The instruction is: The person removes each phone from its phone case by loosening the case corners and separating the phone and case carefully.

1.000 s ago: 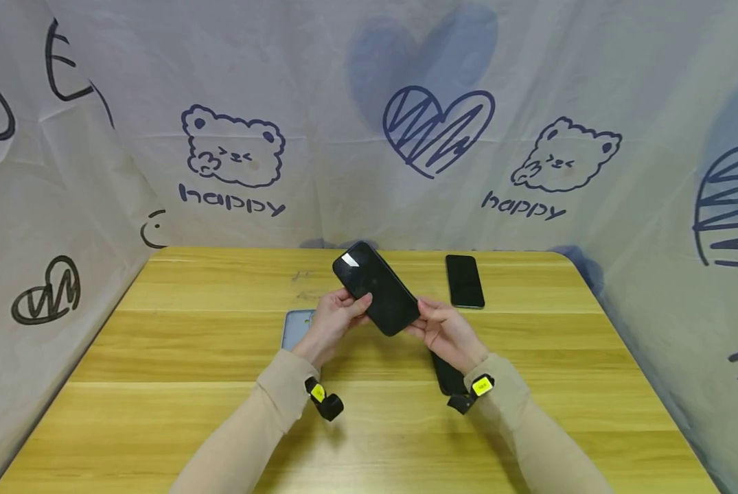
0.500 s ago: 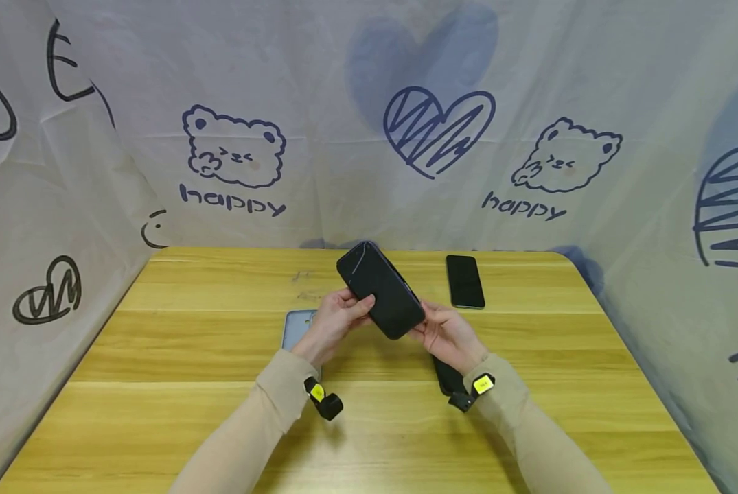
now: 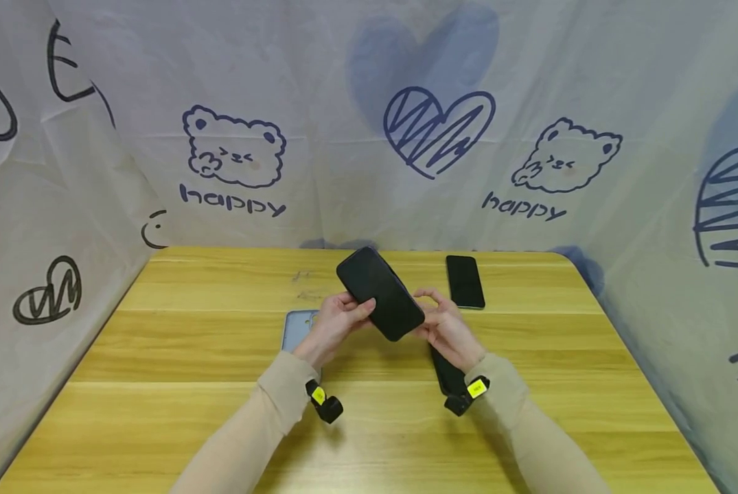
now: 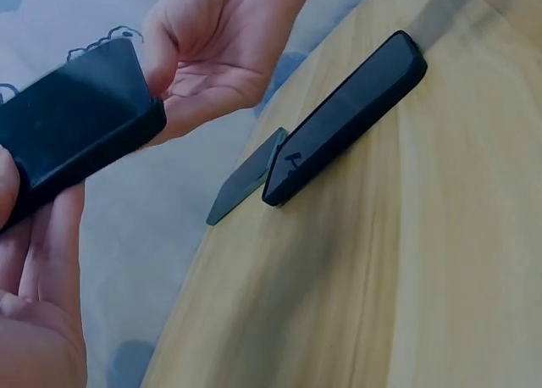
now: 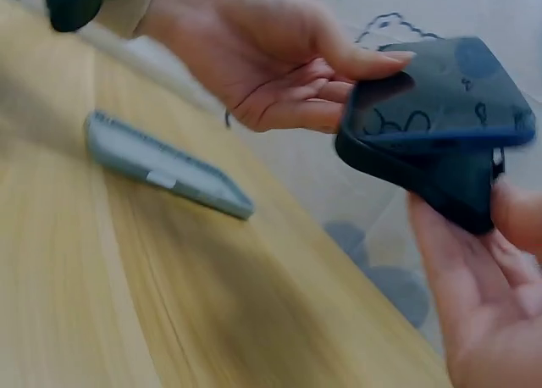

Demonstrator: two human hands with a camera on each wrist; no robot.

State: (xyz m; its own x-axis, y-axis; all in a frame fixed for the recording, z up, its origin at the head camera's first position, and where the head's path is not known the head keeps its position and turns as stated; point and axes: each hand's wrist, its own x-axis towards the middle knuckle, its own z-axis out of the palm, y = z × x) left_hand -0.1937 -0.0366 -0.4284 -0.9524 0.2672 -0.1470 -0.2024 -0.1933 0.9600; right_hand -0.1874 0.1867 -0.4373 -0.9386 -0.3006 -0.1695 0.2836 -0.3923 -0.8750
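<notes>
Above the table, my left hand [image 3: 338, 322] grips a dark phone [image 3: 381, 291], thumb flat on its screen and fingers beneath. A black phone case [image 5: 423, 172] sits under the phone. In the right wrist view the phone tilts up out of the case at one end, leaving a wedge-shaped gap. My right hand [image 3: 445, 329] pinches the case's corner at that raised end, thumb on one side and fingers below. In the left wrist view, the right hand [image 4: 224, 58] is at the phone's far corner.
A light blue phone case [image 3: 296, 331] lies beside my left wrist, partly hidden. Another black phone [image 3: 445, 374] rests under my right forearm. One more phone [image 3: 465, 281] lies toward the back right of the wooden table [image 3: 177, 370]. A patterned cloth [image 3: 319, 82] hangs behind.
The phone and case have tilted slightly and shifted a little right and down. My right fingers have changed their hold at the corner, with the index finger now lifted.
</notes>
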